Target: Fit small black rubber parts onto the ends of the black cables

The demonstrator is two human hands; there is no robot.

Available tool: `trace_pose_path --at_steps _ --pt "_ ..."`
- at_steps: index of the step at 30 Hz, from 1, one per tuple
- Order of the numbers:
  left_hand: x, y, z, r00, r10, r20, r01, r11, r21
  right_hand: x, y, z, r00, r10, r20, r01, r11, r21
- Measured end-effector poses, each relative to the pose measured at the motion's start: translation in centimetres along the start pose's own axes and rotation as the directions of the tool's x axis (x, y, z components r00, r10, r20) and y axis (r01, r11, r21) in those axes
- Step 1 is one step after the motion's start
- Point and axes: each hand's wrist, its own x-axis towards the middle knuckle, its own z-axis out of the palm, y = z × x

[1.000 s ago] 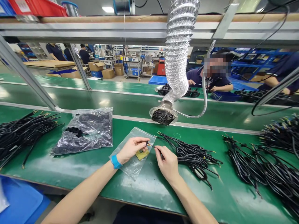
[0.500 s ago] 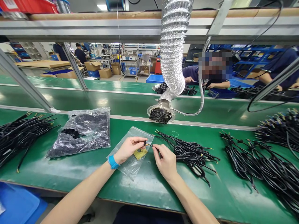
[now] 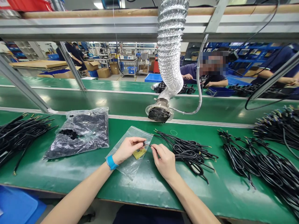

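Note:
Between the thumb and fingers of my left hand (image 3: 127, 148), with a blue band at its wrist, is a small black part (image 3: 144, 143). My right hand (image 3: 164, 160) pinches a black cable (image 3: 151, 145), whose end meets the black part at my left fingertips. Whether the end is inside the part is too small to tell. Below my left fingers lies a yellow sponge (image 3: 139, 153) on a clear plastic bag (image 3: 128, 171). A bundle of black cables (image 3: 189, 152) rests just right of my right hand.
A clear bag of small black parts (image 3: 81, 133) lies to the left, beside more black cables (image 3: 25, 133). Other cable bundles (image 3: 252, 165) cover the right side. A fan (image 3: 159, 114) on a foil duct (image 3: 171, 46) hangs over the bench. A co-worker (image 3: 210, 71) sits opposite.
The cable end and the black part look closer together, with less of the coloured wire tip showing. The view has shifted slightly; both hands otherwise keep their places.

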Motion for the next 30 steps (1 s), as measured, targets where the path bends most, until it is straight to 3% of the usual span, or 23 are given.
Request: trace_pose_path --at_steps 3,6,9,13,17,22,24,28,30 --pt "0.0 -0.5 0.0 0.997 0.076 0.015 -0.077 0.99 0.116 0.0 0.0 0.0 0.998 -0.062 0.016 0.062 0.998 0.017" --pt "0.0 -0.8 0.0 0.981 0.162 0.108 -0.184 0.954 0.239 -0.1 0.1 0.0 0.995 -0.092 0.035 0.091 0.996 0.02" --pt "-0.1 -0.8 0.1 0.95 0.28 0.138 -0.311 0.89 0.334 -0.2 0.2 0.2 0.997 -0.067 0.042 0.067 0.998 0.006" --pt "-0.5 -0.9 0.9 0.916 0.388 0.105 -0.395 0.823 0.409 -0.3 0.1 0.6 0.998 0.014 0.064 -0.018 0.998 0.067" --pt "-0.9 -1.1 2.2 0.862 0.499 0.091 -0.484 0.757 0.44 -0.4 -0.2 1.0 0.995 0.077 0.061 -0.087 0.978 0.188" --pt "-1.0 -1.1 2.5 0.786 0.599 0.151 -0.589 0.652 0.478 -0.5 -0.3 0.9 0.993 0.078 0.086 -0.098 0.964 0.247" --pt "-0.9 -0.9 2.3 0.811 0.575 0.11 -0.543 0.669 0.508 -0.5 -0.3 0.8 0.993 0.085 0.085 -0.101 0.974 0.201" --pt "-0.7 -0.7 2.1 0.911 0.405 -0.077 -0.342 0.847 0.407 -0.4 -0.1 0.6 0.996 0.07 0.059 -0.078 0.988 0.136" --pt "-0.7 -0.8 2.1 0.93 0.359 -0.081 -0.307 0.878 0.367 -0.3 0.0 0.6 0.998 0.03 0.055 -0.037 0.99 0.136"
